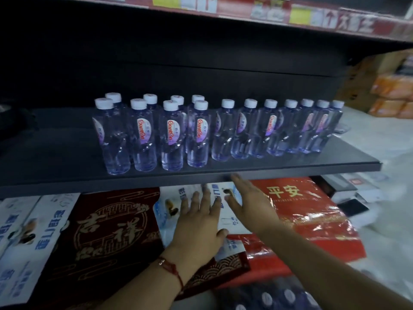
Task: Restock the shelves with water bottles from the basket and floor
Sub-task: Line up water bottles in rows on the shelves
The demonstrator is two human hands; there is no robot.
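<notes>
Several clear water bottles [172, 135] with white caps stand upright on a dark shelf [268, 170], two deep at the left and in a single row to the right. My left hand [199, 222] hovers below the shelf's front edge with fingers spread, holding nothing. My right hand [250, 202] is beside it, fingers straight, its fingertips near the shelf's front lip, also empty. At the bottom of the view a pack of bottles [277, 296] shows white caps under my right forearm.
Below the shelf lie white cartons [33, 231], a dark red box with gold characters [107, 233], a white and blue pack [172, 204] and a shiny red gift box [312, 211]. Orange packs [393, 97] and boxes sit on the floor at the right. A red-edged upper shelf [268, 14] overhangs.
</notes>
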